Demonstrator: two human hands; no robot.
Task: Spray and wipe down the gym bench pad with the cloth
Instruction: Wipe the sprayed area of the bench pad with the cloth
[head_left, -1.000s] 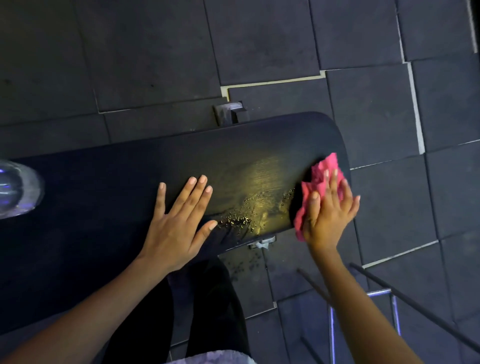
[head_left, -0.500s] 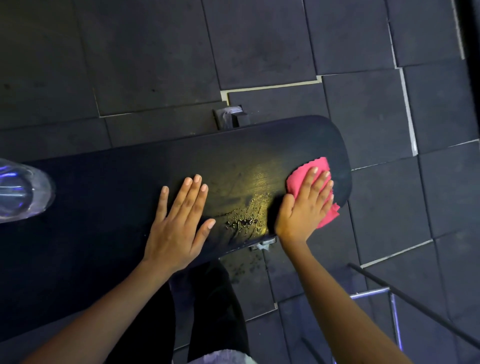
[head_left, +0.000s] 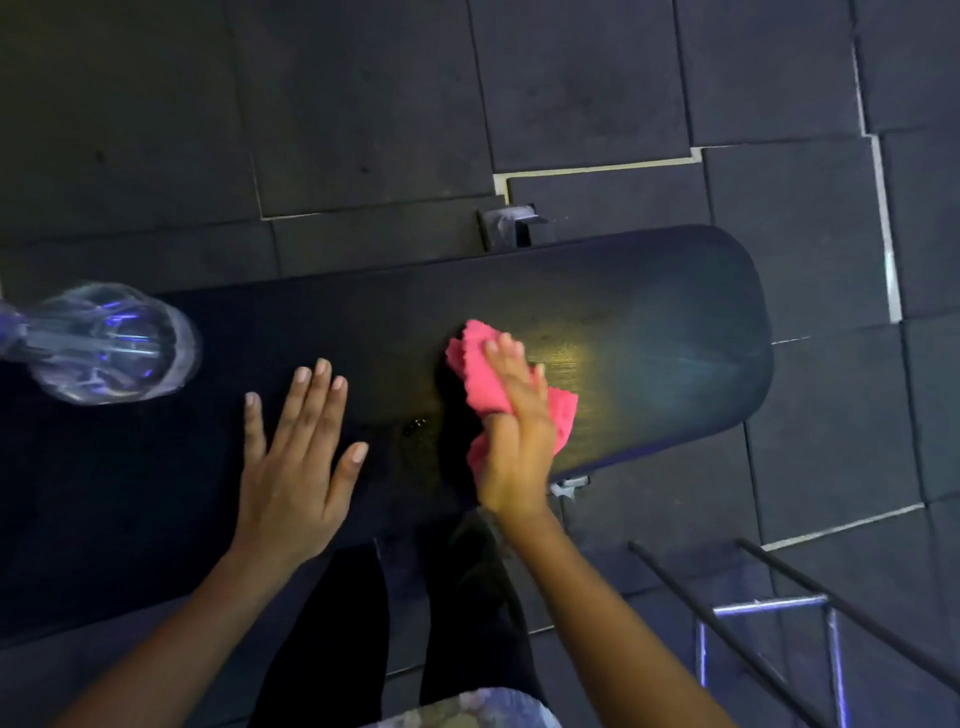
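Observation:
The black bench pad (head_left: 675, 322) runs across the view, its rounded end at the right. A pink cloth (head_left: 483, 379) lies on the pad near its front edge, and my right hand (head_left: 514, 436) presses flat on it. My left hand (head_left: 296, 457) rests flat on the pad to the left of the cloth, fingers spread, holding nothing. A few droplets (head_left: 415, 426) sit on the pad between the two hands. A clear spray bottle (head_left: 109, 343) stands on the pad at the far left, seen from above.
Dark rubber floor tiles (head_left: 597, 78) surround the bench. A metal bench foot (head_left: 506, 221) sticks out behind the pad. A metal frame with dark bars (head_left: 769, 623) stands at the lower right. My dark-trousered legs (head_left: 363, 623) are below the pad's front edge.
My right hand has slid the pink cloth leftward from the pad's right end toward the middle, over the wet patch. Fewer droplets show. My left hand stays flat in place.

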